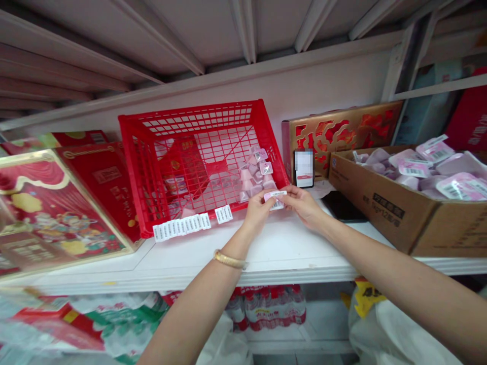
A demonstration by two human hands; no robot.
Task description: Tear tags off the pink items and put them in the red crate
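Note:
My left hand [255,207], with a gold bracelet on its wrist, grips a small plastic cup [276,194] with a pink-and-white lid bearing a barcode. The fingers of my right hand [304,204] pinch the right edge of that lid. Both hands are at the front right corner of a red plastic basket [205,108]. Inside the basket, similar pink cups [251,175] are heaped on the right side. Along its front rim hangs a row of white barcode stickers [181,227], with a few more stickers [223,214] beside it.
A cardboard box [371,203] filled with pink cups stands at right. A lit phone [304,168] leans on a gold-and-red gift box [342,133], and a dark flat device [344,207] lies nearby. Red gift boxes [68,203] stand left. Bottled drinks [272,309] sit below the white shelf [289,253].

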